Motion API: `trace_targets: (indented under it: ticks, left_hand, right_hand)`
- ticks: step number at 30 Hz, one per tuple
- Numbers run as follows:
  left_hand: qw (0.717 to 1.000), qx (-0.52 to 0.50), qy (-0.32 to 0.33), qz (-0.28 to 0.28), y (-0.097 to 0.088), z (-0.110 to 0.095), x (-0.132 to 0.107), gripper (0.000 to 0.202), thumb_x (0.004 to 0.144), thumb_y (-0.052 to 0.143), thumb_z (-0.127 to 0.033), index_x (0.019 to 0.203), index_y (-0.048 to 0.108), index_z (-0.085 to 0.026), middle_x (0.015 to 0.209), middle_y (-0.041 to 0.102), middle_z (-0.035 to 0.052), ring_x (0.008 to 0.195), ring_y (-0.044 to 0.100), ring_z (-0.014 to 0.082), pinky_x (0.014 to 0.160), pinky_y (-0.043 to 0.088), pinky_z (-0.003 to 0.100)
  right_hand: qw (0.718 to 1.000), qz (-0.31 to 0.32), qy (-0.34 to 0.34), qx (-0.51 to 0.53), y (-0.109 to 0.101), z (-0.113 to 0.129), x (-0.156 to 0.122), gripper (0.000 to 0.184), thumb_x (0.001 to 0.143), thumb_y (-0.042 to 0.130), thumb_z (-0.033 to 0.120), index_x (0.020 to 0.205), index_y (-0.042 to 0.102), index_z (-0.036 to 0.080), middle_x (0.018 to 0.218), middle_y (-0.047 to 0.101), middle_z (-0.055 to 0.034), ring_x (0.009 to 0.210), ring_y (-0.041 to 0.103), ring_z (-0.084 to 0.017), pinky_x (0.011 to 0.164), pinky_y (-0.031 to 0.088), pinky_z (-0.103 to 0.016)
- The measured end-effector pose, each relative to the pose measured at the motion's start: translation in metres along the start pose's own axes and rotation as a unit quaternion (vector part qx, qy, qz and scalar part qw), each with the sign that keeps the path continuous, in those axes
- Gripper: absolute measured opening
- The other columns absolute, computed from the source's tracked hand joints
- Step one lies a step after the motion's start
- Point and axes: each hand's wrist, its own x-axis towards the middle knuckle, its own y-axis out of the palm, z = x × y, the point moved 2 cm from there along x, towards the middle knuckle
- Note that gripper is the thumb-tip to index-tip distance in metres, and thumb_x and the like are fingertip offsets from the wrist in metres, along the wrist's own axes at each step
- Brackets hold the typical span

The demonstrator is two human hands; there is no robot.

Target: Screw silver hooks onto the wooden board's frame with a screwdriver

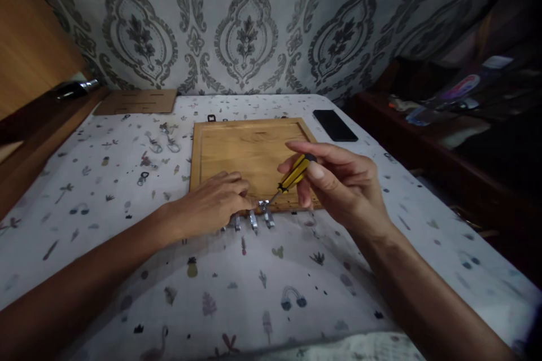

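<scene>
A framed wooden board [249,149] lies flat on the table, with several shiny metal clips [253,221] along its near edge, jutting toward me. My left hand [218,198] rests on the board's near edge, fingers bent and close together. Its fingertips meet the metal piece by the screwdriver tip; its thumb is hidden. Between the thumb and fingers of my right hand [345,183] is a small yellow and black screwdriver [295,174]. It slants down to the left, its tip at the rightmost clip. Whether a screw sits under the tip is too small to tell.
A black phone [335,125] lies right of the board. Loose metal pieces [171,139] are at the left, with brown cardboard [135,101] behind them. The patterned tablecloth [237,299] covers the table. A plastic bottle [461,90] lies at the far right.
</scene>
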Motion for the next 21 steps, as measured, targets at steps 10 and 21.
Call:
trace_targets:
  ticks: [10,21]
  left_hand:
    - [1.0,-0.015,-0.003,-0.005,0.0001,0.0001,0.0003,0.035,0.098,0.052,0.001,0.11,0.077,-0.021,0.087,0.059,0.0033,0.09,0.055,0.0213,0.08,0.041,0.032]
    - [0.999,-0.031,0.0,-0.01,0.0006,0.0009,-0.0006,0.035,0.102,0.048,0.001,0.097,0.076,-0.02,0.088,0.061,0.0039,0.09,0.054,0.0203,0.077,0.039,0.031]
  right_hand:
    - [0.999,-0.015,-0.04,0.008,0.0031,0.0,0.0025,0.028,0.079,0.092,0.04,0.087,0.073,0.021,0.083,0.083,-0.0019,0.035,0.054,-0.004,0.035,0.047,-0.018]
    - [0.99,-0.119,-0.065,-0.024,-0.0007,0.0031,-0.0006,0.028,0.077,0.093,0.043,0.09,0.08,0.021,0.081,0.082,-0.0015,0.037,0.058,-0.007,0.038,0.054,-0.022]
